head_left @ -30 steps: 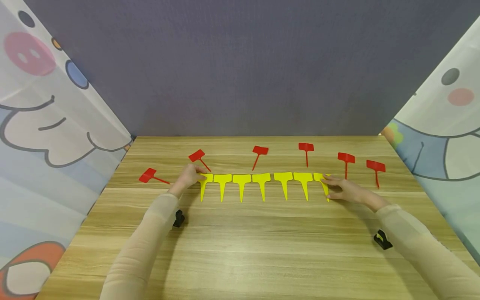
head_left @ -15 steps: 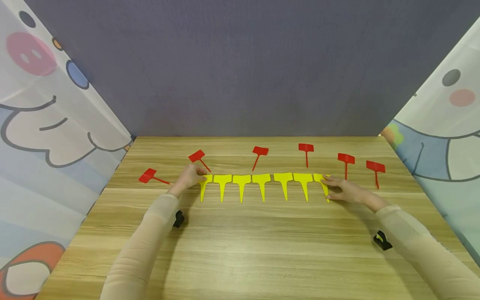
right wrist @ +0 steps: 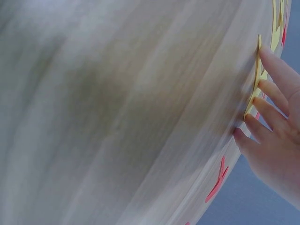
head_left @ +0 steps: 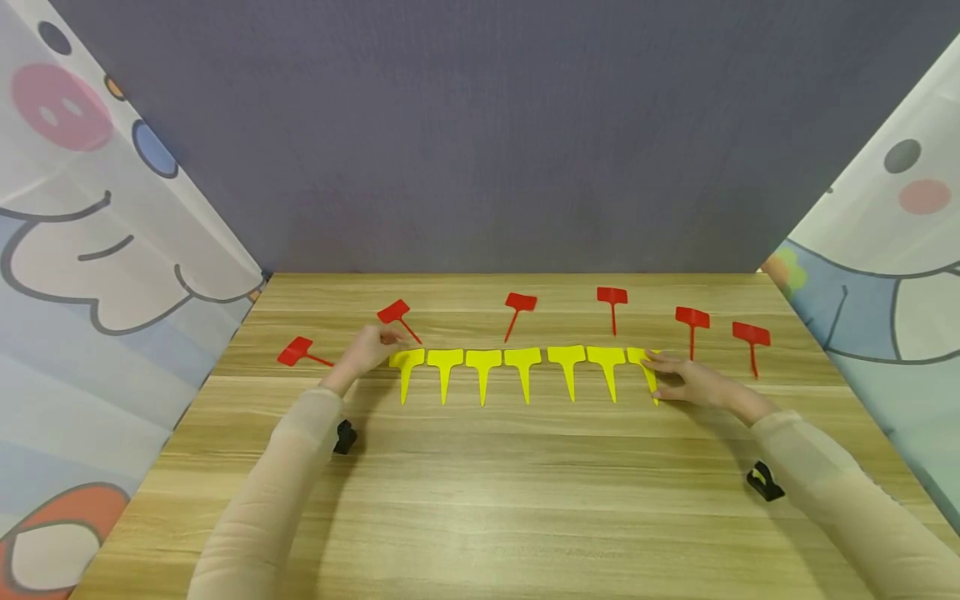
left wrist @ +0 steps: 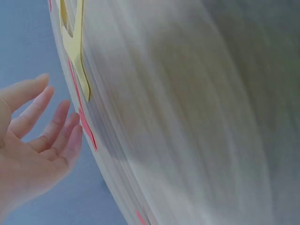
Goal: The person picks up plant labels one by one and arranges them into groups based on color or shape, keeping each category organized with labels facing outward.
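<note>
left hand [head_left: 367,348] hangs loose, fingers parted and a little bent, holding nothing, just beside the head of the left end tag [head_left: 407,358] and apart from it. my right hand [head_left: 697,383] is spread along the right end tag [head_left: 637,354], thumb at the tip of its stem, fingertips by its head; how hard they press, i cannot tell. between these two lie the other five yellow tags [head_left: 483,359], all in one row across the far half of the table [head_left: 480,500].

as i judge it, if my right fingers push inward unevenly, the end tag could swivel or ride up on its neighbour, since their heads nearly touch. if my left hand sweeps low, it could catch the stems of the red tags [head_left: 393,312] beside it. the slightly wider gap between the fourth and fifth heads might remain if only the ends get nudged.

every yellow tag has its broad head away from me and its tapering stem pointing back toward me, so its long axis runs across the row. the three rightmost stems seem to lean, tips slightly to my right, though the camera's angle may account for some of that.
</note>
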`<control>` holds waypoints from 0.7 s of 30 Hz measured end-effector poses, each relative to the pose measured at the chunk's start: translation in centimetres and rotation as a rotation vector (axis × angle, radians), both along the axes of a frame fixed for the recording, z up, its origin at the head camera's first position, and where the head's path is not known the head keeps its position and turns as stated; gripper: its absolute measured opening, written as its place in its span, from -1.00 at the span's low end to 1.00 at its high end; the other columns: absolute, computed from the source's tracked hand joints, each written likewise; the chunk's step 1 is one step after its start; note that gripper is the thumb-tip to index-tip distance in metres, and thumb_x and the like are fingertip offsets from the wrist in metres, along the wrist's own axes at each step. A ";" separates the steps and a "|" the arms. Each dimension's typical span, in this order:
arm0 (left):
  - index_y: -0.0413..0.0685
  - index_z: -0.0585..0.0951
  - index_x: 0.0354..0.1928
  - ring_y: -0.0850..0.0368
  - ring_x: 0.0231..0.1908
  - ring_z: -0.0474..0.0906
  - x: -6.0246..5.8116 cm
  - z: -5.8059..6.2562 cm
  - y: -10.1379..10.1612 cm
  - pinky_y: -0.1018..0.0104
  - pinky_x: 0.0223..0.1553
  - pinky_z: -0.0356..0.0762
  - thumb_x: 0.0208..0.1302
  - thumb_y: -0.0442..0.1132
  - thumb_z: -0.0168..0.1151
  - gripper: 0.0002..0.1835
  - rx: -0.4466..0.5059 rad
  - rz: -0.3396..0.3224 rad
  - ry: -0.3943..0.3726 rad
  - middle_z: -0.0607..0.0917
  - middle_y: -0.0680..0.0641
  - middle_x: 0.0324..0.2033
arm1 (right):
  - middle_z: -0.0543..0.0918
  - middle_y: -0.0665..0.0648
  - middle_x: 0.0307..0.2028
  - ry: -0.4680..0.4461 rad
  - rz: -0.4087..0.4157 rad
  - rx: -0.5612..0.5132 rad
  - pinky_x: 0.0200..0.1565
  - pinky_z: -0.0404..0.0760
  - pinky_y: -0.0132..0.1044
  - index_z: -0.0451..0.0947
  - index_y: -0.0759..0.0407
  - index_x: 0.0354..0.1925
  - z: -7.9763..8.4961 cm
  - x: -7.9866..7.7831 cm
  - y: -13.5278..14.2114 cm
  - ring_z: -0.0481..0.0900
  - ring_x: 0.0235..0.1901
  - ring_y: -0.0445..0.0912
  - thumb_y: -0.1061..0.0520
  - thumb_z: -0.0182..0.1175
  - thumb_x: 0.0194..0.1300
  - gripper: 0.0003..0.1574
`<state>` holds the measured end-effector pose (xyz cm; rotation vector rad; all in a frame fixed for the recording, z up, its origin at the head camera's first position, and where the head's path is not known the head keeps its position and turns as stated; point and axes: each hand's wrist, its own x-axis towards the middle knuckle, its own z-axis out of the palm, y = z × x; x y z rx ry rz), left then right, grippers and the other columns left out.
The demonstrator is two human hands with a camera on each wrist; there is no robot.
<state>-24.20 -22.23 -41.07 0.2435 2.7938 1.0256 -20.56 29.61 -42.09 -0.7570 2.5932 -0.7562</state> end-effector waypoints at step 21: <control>-0.37 0.50 -0.05 -0.18 -0.11 0.41 0.9 0.7 -3.8 0.00 -0.09 0.39 0.22 -0.31 0.06 -0.69 -0.005 0.025 0.046 0.52 -0.34 -0.08 | 0.11 0.48 0.21 0.004 -0.002 0.001 0.09 0.10 0.25 0.19 0.49 0.17 0.1 0.1 0.0 -0.02 0.18 0.41 0.08 0.22 0.09 -0.20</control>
